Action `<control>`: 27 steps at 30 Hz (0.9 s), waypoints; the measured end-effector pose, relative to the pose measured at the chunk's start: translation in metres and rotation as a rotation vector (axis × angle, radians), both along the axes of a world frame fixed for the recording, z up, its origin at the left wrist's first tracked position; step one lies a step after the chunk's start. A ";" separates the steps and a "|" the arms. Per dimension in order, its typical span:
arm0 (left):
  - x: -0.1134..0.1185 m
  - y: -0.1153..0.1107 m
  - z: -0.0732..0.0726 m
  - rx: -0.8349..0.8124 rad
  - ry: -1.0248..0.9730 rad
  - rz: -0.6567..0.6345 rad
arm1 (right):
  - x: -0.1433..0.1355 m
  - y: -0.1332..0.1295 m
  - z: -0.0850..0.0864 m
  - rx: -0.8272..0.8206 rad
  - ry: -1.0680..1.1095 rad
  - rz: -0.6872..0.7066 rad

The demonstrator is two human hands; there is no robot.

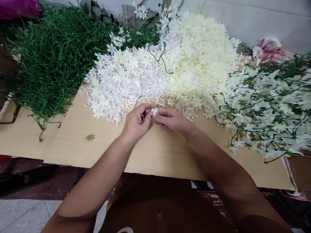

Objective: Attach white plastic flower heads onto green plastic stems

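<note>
My left hand point(138, 121) and my right hand point(172, 119) meet above the cardboard, fingers pinched together. Between their fingertips shows a small white artificial flower point(154, 111), touched by both hands. A thin green plastic stem point(137, 101) sticks up from behind my left fingers, and short green bits show by the flower. The fingers hide how stem and flower meet. Just beyond my hands lies a heap of white sticks tipped with flowers point(136, 81), and a pile of loose cream petals point(199, 55) adjoins it on the right.
Green stems point(55, 55) are heaped at the left. Flowers on green stems point(272, 110) pile up at the right. A single branched stem point(159, 58) rests on the white heap. A small leaf-like scrap point(89, 137) lies on the cardboard point(155, 152). A tiled wall point(267, 26) stands behind.
</note>
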State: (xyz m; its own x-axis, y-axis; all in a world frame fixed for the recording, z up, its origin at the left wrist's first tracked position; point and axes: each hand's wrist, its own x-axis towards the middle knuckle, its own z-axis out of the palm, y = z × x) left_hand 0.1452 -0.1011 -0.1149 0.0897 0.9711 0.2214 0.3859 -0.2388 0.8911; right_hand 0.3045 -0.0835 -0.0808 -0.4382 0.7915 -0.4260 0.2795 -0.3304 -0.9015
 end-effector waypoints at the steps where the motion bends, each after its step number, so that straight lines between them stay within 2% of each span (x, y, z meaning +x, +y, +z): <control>1: 0.000 0.000 0.000 0.005 0.008 -0.014 | 0.001 0.001 0.001 -0.036 0.004 0.002; 5: 0.000 -0.001 -0.002 0.030 0.002 -0.065 | 0.003 0.002 0.003 -0.130 0.044 -0.004; 8: -0.001 -0.001 -0.001 0.024 -0.006 -0.071 | 0.003 0.003 0.000 -0.105 0.059 -0.035; 15: -0.003 0.001 0.003 -0.035 -0.119 -0.041 | 0.001 -0.002 -0.015 0.206 0.110 -0.179; 19: -0.003 0.004 0.003 -0.069 -0.130 0.003 | 0.001 -0.005 -0.023 0.385 0.013 -0.206; 27: -0.005 0.006 0.002 -0.119 -0.176 0.040 | 0.002 -0.009 -0.016 0.797 -0.195 -0.218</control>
State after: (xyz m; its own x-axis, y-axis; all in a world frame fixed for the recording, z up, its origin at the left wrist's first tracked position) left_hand 0.1405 -0.0948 -0.1127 0.0205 0.9933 0.1136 0.2285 -0.1153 0.9667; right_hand 0.3069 -0.0927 -0.0966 -0.2180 0.9452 0.2429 0.4576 0.3188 -0.8301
